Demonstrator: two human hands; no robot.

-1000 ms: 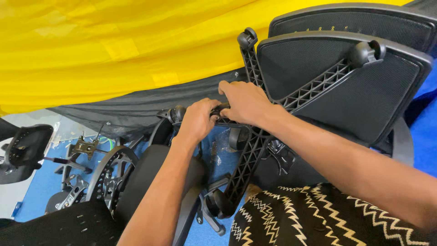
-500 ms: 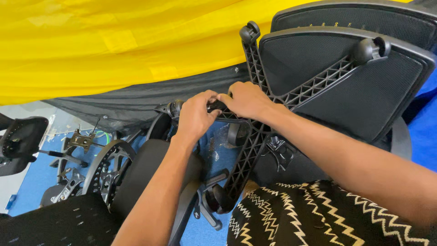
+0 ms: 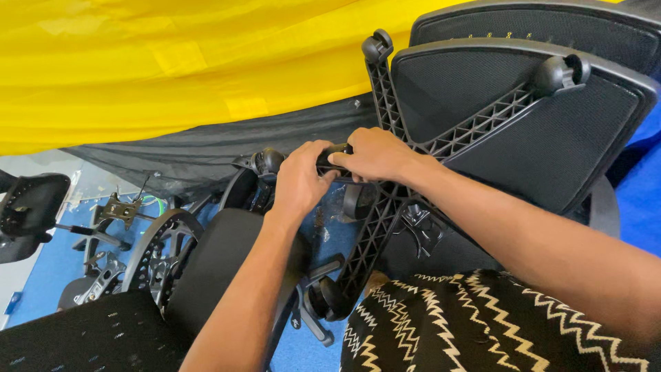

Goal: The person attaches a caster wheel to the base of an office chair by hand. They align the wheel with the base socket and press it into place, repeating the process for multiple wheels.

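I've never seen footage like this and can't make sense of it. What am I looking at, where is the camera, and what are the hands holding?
The camera sits on a person's head and looks down at their own bare hands. The left hand and right hand both grip the middle of a black plastic star-shaped chair base, whose ribbed arms end in caster wheels. Behind it stand black mesh chair backs and a yellow sheet. More chair parts lie on the blue floor at left.

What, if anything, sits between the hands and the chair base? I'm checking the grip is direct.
Nothing visible does. The left hand and the right hand both close directly on one arm of the black star-shaped chair base, with no cloth or part between.
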